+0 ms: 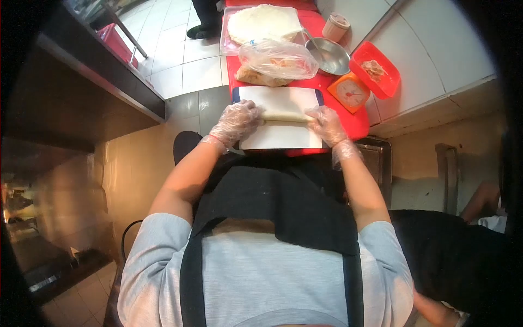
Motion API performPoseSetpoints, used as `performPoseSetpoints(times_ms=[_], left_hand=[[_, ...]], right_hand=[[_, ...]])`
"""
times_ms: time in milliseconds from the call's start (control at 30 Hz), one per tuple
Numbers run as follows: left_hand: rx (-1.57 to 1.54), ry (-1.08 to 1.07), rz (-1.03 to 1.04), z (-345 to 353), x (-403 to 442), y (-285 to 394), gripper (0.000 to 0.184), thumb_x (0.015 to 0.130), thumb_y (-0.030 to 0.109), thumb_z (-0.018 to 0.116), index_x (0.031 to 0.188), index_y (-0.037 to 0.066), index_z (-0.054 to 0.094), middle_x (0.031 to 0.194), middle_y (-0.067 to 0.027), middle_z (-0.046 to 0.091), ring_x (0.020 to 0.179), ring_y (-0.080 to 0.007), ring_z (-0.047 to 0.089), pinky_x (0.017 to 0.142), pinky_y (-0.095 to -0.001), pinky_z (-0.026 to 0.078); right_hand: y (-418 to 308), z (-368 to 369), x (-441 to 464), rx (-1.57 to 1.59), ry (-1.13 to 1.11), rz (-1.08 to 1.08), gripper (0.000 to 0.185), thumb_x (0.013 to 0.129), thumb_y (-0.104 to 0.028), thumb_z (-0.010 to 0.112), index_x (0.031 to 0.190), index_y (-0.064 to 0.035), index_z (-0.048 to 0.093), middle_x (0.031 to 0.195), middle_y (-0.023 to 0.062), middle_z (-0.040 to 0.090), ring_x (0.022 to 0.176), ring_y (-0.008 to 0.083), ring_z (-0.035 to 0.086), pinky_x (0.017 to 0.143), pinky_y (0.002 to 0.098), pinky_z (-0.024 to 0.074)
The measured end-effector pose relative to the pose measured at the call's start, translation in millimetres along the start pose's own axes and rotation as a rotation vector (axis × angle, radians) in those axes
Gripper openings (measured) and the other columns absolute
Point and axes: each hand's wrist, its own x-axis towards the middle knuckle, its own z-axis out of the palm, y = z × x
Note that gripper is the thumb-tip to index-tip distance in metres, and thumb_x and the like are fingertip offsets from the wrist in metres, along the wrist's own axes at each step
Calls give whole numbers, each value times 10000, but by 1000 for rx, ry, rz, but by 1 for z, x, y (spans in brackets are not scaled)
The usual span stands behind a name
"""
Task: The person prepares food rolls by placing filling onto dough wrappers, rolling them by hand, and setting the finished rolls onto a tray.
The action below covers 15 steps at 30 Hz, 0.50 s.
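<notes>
A white board with dark blue edges (280, 136) lies on the red table (350, 122) in front of me. Across its middle runs a pale dough roll (286, 113). Gloved in clear plastic, my left hand (238, 124) has its fingers closed on the left end of the roll. My right hand (328, 126), gloved too, pinches the roll's right end. Just beyond the board sits a clear plastic bag (278, 59) over some brownish food (260, 77).
Behind the bag, a clear tray holds a large dough slab (263, 23). To the right are a metal bowl (329, 56), an orange scale (349, 93), a red container (376, 70) and a white jar (336, 26). Another person in black (447, 261) is at the lower right.
</notes>
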Motion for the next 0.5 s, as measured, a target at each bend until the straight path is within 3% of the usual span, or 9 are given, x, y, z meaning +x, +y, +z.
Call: performPoseSetpoints(times_ms=[33, 133, 167, 233, 267, 300, 333, 400, 500], left_hand=[[-36, -23, -2, -9, 1, -2, 374, 820, 323, 738, 1143, 145, 675, 1001, -103, 630, 995, -310, 610, 848, -431, 509], [-75, -133, 2, -34, 10, 3, 412, 780, 353, 767, 1130, 155, 685, 1030, -108, 625, 1039, -318, 594, 885, -442, 486], [-38, -191, 7, -36, 22, 19, 428, 767, 367, 774, 1131, 160, 686, 1040, -111, 624, 1056, -321, 588, 897, -448, 477], [-25, -294, 24, -10, 47, 34, 460, 728, 381, 789, 1124, 168, 687, 1088, -134, 620, 1083, -345, 583, 926, -477, 455], [-132, -150, 143, 9, 49, 35, 416, 739, 362, 774, 1087, 149, 693, 1071, -148, 638, 1054, -359, 604, 909, -478, 470], [-110, -166, 70, 17, 56, 44, 384, 751, 347, 764, 1065, 136, 696, 1043, -152, 647, 1027, -364, 616, 893, -477, 480], [-88, -184, -4, 23, 60, 49, 353, 763, 331, 753, 1042, 123, 699, 1015, -156, 656, 1000, -370, 627, 877, -476, 491], [-132, -148, 41, 23, 54, 44, 311, 783, 312, 736, 1016, 108, 705, 975, -157, 662, 974, -368, 634, 857, -473, 500], [-133, -135, 79, 19, 49, 45, 284, 808, 284, 715, 1019, 94, 698, 970, -158, 659, 967, -363, 634, 855, -473, 502]], right_hand=[[0, -9, 7, 228, -113, 157, 467, 725, -218, 809, 1166, -106, 702, 1085, 130, 661, 1034, 313, 633, 931, 402, 502], [-12, -35, 20, 123, -218, 162, 499, 719, -279, 820, 1165, -93, 698, 1114, 142, 662, 1077, 316, 628, 962, 392, 487], [-13, -26, 24, -13, -186, 43, 538, 709, -343, 818, 1179, -113, 696, 1096, 138, 662, 1071, 315, 626, 961, 391, 482], [-31, -13, 38, -10, -254, 14, 520, 719, -352, 813, 1181, -140, 704, 1088, 134, 661, 1056, 314, 626, 940, 398, 485], [-35, -8, 43, -8, -287, 0, 511, 723, -356, 810, 1182, -154, 708, 1085, 132, 660, 1048, 314, 625, 929, 401, 486], [-38, 0, 48, 98, -269, 15, 434, 742, -337, 814, 1110, -123, 727, 984, 123, 653, 937, 323, 619, 853, 410, 494], [-37, 0, 47, 122, -265, 46, 416, 738, -323, 818, 1090, -119, 731, 965, 123, 653, 919, 325, 619, 837, 412, 495], [-41, -2, 41, 171, -259, 107, 378, 731, -295, 825, 1050, -111, 741, 927, 122, 653, 884, 328, 619, 805, 416, 499], [-44, -2, 33, 85, -233, 87, 402, 732, -318, 817, 1089, -149, 737, 1012, 116, 645, 983, 323, 617, 889, 427, 484]])
